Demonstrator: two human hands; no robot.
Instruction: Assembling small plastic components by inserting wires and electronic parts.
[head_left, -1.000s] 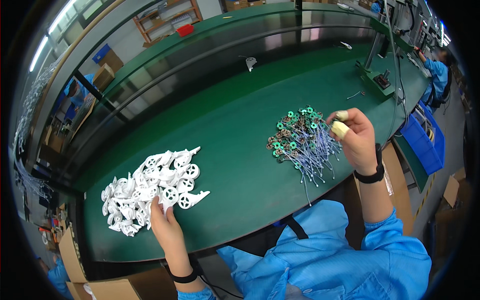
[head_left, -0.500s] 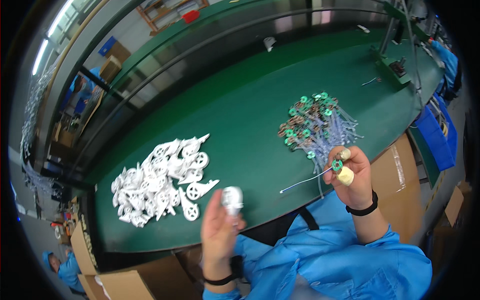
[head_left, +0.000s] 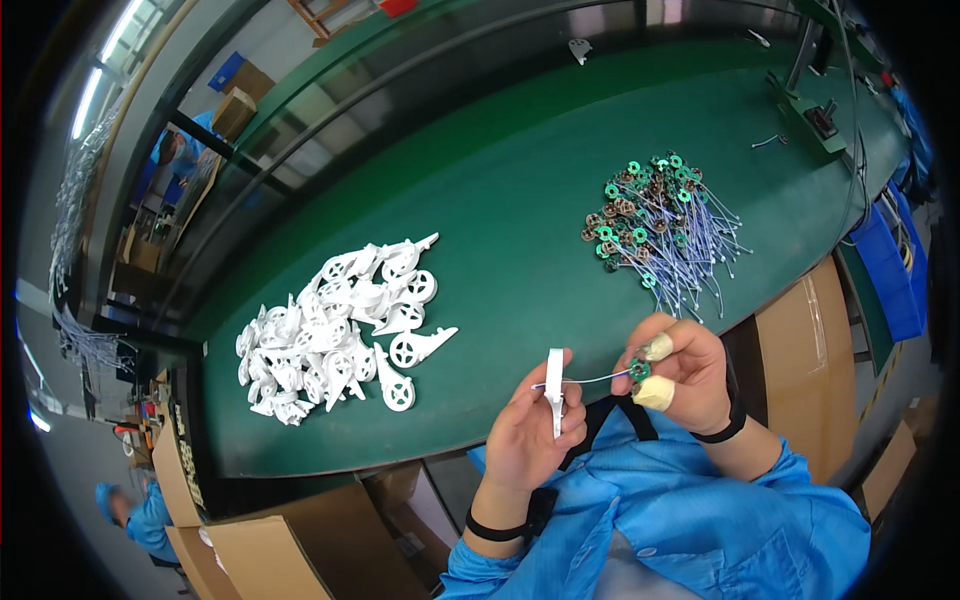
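Over the near edge of the green table point(head_left: 500, 290), the left hand point(head_left: 532, 430) grips a white part point(head_left: 556, 385), while the right hand point(head_left: 690, 375), wearing yellowish finger covers point(head_left: 654, 393), pinches a green ring point(head_left: 638, 370) whose wire point(head_left: 598, 380) reaches across to that part. Toward the table's left end lies a heap of white parts point(head_left: 325, 335); toward its right end, a heap of wired rings point(head_left: 660, 215) trails wires toward the near edge. A dark green stand point(head_left: 806, 122) occupies the far right corner area.
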